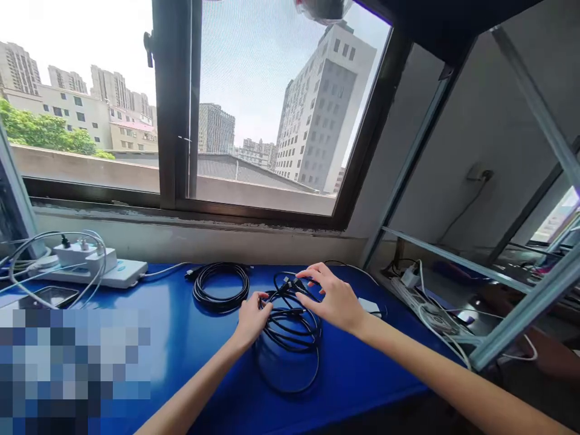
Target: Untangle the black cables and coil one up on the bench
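A loose, tangled coil of black cable (290, 347) lies on the blue tabletop in front of me, one loop trailing toward the near side. My left hand (254, 317) is closed on the coil's left side, thumb and fingers around some strands. At the coil's upper right, my right hand (333, 299) has its fingers apart and curved. Its thumb and forefinger are close to the cable's dark plug ends (290, 283); whether they touch is unclear. A second, neatly wound black cable (221, 287) rests to the left of my left hand.
On the left, a white power strip (124, 273) holds chargers and looped white cords, with a phone (54, 296) nearby. A white box-shaped item (369, 307) sits behind my right wrist. A metal frame (521, 326) borders the table's right side; a window (272, 109) is ahead.
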